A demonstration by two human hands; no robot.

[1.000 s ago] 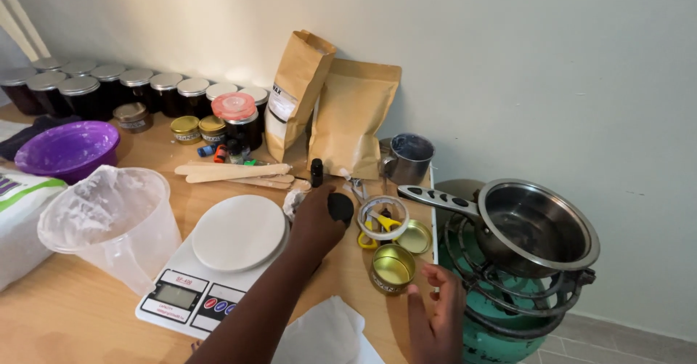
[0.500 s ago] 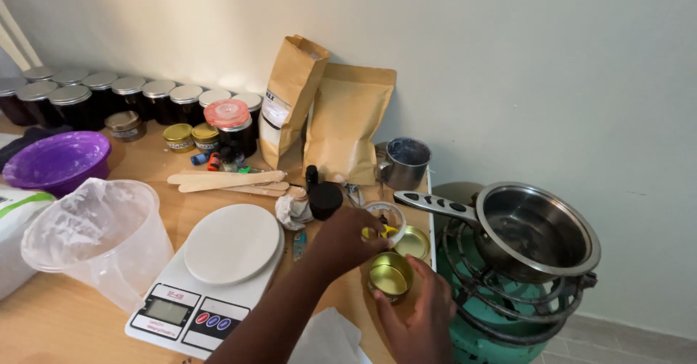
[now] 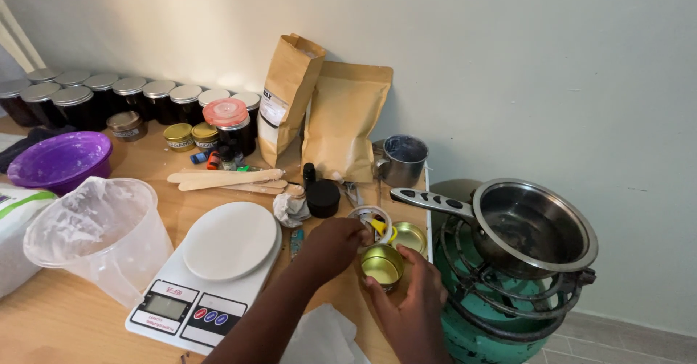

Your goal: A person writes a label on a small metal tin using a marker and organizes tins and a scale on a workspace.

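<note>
Left hand (image 3: 335,242) released black lid (image 3: 323,197); right hand (image 3: 410,291) now grips gold tin (image 3: 382,266).

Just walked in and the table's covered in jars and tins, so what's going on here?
A person is working at a wooden table. The right hand cups an open gold tin near the table's edge, while the left hand reaches in beside it, by a small white ring-shaped dish with yellow bits. A white kitchen scale sits empty to the left, and a steel saucepan rests on a gas burner at the right.
</note>
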